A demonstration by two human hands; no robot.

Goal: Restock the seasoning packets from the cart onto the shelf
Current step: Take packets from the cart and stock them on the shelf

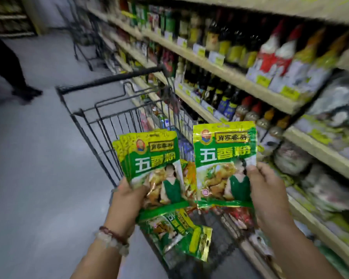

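Observation:
My left hand (pixel 127 200) grips a fanned stack of green and yellow seasoning packets (pixel 151 158) by their lower left corner, above the wire cart (pixel 109 121). My right hand (pixel 268 190) pinches a single matching packet (pixel 223 158) at its right edge and holds it upright beside the stack. More of the same packets (pixel 181 236) lie loose in the cart basket below both hands. The shelf (pixel 225 73) runs along the right side, lined with bottles and bags.
Dark sauce bottles (pixel 225 43) and red-capped bottles (pixel 274 53) fill the upper shelves; bagged goods (pixel 330 190) sit on the lower right shelves. Someone's dark leg and shoe (pixel 22 87) stand on the grey floor at far left. Another cart frame (pixel 83 37) stands further down the aisle.

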